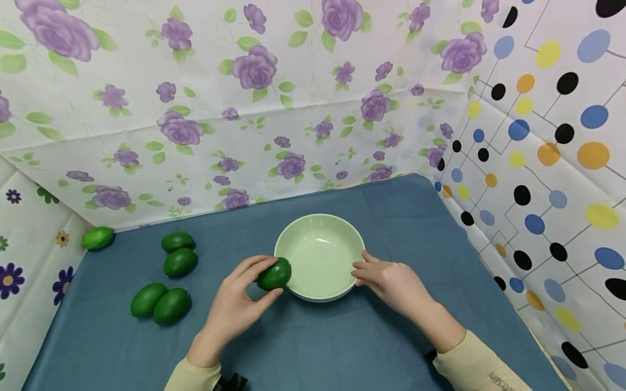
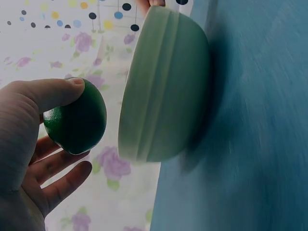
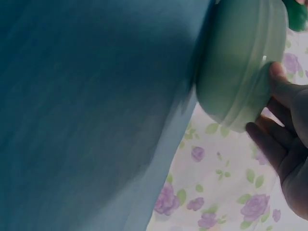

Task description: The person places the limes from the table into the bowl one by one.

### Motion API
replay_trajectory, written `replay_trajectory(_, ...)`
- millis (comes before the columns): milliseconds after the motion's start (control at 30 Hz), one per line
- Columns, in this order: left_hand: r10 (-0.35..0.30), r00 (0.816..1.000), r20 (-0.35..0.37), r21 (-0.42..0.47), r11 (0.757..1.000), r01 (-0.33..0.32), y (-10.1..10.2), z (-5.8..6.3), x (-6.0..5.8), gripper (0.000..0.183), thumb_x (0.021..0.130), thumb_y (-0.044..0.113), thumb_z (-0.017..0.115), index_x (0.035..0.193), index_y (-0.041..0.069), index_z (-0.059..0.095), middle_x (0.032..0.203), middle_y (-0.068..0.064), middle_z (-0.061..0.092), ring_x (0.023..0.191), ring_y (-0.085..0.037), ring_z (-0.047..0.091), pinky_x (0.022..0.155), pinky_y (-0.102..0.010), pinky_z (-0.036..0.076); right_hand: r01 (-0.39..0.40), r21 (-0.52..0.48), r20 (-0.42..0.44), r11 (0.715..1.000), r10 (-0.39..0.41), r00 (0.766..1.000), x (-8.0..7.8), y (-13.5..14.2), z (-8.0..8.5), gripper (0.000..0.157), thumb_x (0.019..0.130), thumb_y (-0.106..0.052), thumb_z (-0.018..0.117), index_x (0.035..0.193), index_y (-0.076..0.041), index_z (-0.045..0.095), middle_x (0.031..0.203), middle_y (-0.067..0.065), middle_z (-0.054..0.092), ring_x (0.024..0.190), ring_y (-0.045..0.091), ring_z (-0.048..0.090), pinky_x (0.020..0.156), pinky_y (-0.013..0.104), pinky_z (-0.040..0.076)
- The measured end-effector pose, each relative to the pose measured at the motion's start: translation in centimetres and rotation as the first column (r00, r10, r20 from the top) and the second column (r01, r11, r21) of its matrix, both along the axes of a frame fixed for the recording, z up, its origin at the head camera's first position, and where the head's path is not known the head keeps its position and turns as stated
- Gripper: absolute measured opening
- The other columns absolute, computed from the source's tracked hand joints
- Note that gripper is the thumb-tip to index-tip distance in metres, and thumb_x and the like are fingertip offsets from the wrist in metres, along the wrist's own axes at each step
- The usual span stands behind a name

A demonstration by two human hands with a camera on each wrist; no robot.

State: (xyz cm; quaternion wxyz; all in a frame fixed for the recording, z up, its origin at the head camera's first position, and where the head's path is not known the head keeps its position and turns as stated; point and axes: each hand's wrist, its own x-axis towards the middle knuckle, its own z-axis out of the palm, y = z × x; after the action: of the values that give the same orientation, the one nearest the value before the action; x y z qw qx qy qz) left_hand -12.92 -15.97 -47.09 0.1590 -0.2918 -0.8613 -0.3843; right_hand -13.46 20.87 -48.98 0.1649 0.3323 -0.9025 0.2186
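Note:
In the head view, my left hand (image 1: 237,298) holds a dark green lime (image 1: 275,273) between thumb and fingers, level with the near left rim of a pale green bowl (image 1: 320,260). From the left wrist, this lime (image 2: 79,118) shows raised off the table, beside the bowl's outer wall (image 2: 163,91). The bowl stands upright on the blue cloth with nothing in it. My right hand (image 1: 391,279) rests its fingertips against the bowl's right side; in the right wrist view the thumb (image 3: 277,72) touches near the rim, fingers fairly straight.
On the left of the blue tablecloth (image 1: 313,347) lie two pairs of green limes, one pair (image 1: 179,252) farther back, the other (image 1: 161,304) nearer. A brighter lime (image 1: 98,238) sits at the far left corner. Patterned cloth walls (image 1: 293,119) border the back and sides.

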Motion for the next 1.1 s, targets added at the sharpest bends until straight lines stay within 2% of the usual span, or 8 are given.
replay_trajectory(100, -0.019, 1.000, 0.006, 0.011, 1.000, 0.019, 0.8, 0.2, -0.3, 0.066, 0.085, 0.013, 0.094, 0.144, 0.018, 0.068, 0.140, -0.002, 0.064, 0.113, -0.019, 0.069, 0.078, -0.038, 0.062, -0.034, 0.052, -0.055, 0.998, 0.037, 0.998, 0.0, 0.2, -0.1, 0.030, 0.093, -0.019, 0.085, 0.122, -0.012, 0.083, 0.127, 0.006, 0.077, 0.126, 0.030, 0.069, 0.080, 0.041, 0.065)
replay_trajectory(200, -0.033, 0.999, -0.002, 0.020, 0.999, 0.033, 1.4, 0.3, -0.6, 0.065, 0.085, 0.012, 0.094, 0.144, 0.017, 0.068, 0.140, -0.003, 0.064, 0.113, -0.020, 0.069, 0.079, -0.037, 0.063, -0.056, 0.073, -0.073, 0.996, 0.062, 0.995, 0.0, 0.3, -0.2, 0.032, 0.095, -0.020, 0.084, 0.125, -0.012, 0.082, 0.130, 0.006, 0.076, 0.127, 0.029, 0.069, 0.080, 0.041, 0.065)
replay_trajectory(533, -0.057, 0.998, 0.004, 0.013, 0.998, 0.057, 3.0, 0.8, -1.9, 0.061, 0.087, 0.017, 0.093, 0.143, 0.016, 0.069, 0.139, -0.002, 0.064, 0.114, -0.020, 0.069, 0.081, -0.044, 0.063, -0.070, 0.041, -0.075, 0.997, 0.073, 0.995, -0.4, 0.5, -0.3, 0.030, 0.092, -0.021, 0.086, 0.121, -0.012, 0.084, 0.124, 0.003, 0.078, 0.124, 0.027, 0.070, 0.083, 0.042, 0.065)
replay_trajectory(733, -0.059, 0.998, 0.022, -0.040, 0.997, 0.060, 4.3, 1.2, -2.9, 0.058, 0.087, 0.021, 0.093, 0.141, 0.016, 0.071, 0.135, -0.001, 0.067, 0.115, -0.019, 0.069, 0.090, -0.040, 0.062, -0.052, 0.023, -0.057, 0.998, 0.053, 0.997, -0.5, 0.4, -0.5, 0.031, 0.090, -0.020, 0.088, 0.119, -0.011, 0.084, 0.122, 0.004, 0.079, 0.123, 0.029, 0.071, 0.083, 0.044, 0.065)
replay_trajectory(1100, -0.030, 0.991, 0.128, -0.170, 0.984, 0.052, 7.2, 1.4, -4.3, 0.058, 0.090, 0.025, 0.091, 0.143, 0.017, 0.070, 0.135, -0.004, 0.067, 0.109, -0.022, 0.071, 0.084, -0.039, 0.062, -0.029, -0.008, -0.036, 1.000, 0.029, 0.999, -0.2, 0.1, -0.6, 0.029, 0.089, -0.018, 0.089, 0.117, -0.010, 0.085, 0.122, 0.004, 0.079, 0.124, 0.031, 0.070, 0.083, 0.043, 0.065)
